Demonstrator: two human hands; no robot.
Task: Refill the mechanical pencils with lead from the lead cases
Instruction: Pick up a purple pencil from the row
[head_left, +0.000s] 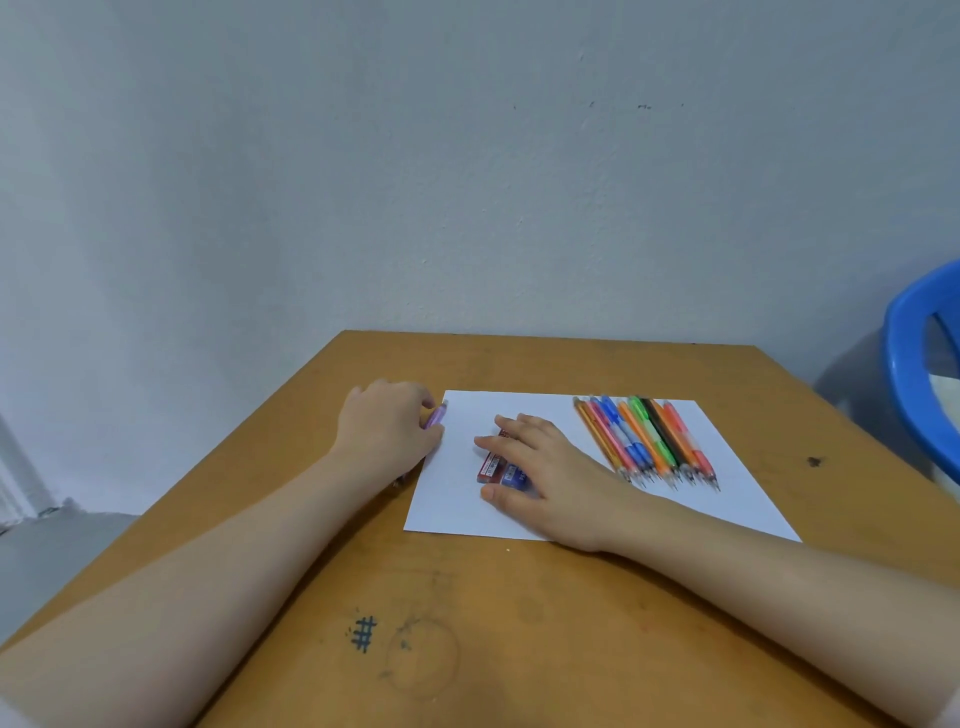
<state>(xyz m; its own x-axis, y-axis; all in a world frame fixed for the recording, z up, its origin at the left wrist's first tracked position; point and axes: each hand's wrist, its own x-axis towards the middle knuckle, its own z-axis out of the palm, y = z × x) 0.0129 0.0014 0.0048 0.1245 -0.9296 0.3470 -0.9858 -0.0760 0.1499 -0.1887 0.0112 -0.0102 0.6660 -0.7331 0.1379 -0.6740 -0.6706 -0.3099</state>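
Covering lead cases (491, 466) is right hand (550, 478); left hand (387, 423) grips pencil (437, 415).

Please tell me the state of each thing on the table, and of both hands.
left hand: fingers curled round the purple pencil.
purple pencil: lying by the paper's left edge, gripped.
right hand: flat, fingers straight, on the lead cases.
lead cases: side by side on the paper, partly covered.
row of pencils: lying on the paper, untouched.
paper: flat on the table.

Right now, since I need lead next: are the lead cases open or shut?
Cannot tell: red lead case and blue lead case lie flat, partly under the right hand.
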